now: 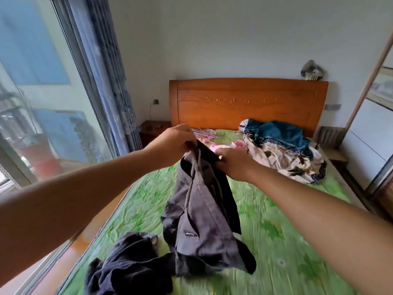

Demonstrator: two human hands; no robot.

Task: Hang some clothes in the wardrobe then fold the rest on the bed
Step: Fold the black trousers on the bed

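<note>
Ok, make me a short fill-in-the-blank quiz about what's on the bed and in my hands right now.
1. Both hands, left hand and right hand, hold up a ____ garment.
2. The bed sheet is ____.
3. The headboard is made of ____.
4. The window is on the person's ____ side.

Answers: grey, green, wood, left

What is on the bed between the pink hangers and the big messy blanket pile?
A small pink cloth lies there, seen in the head view.
</note>
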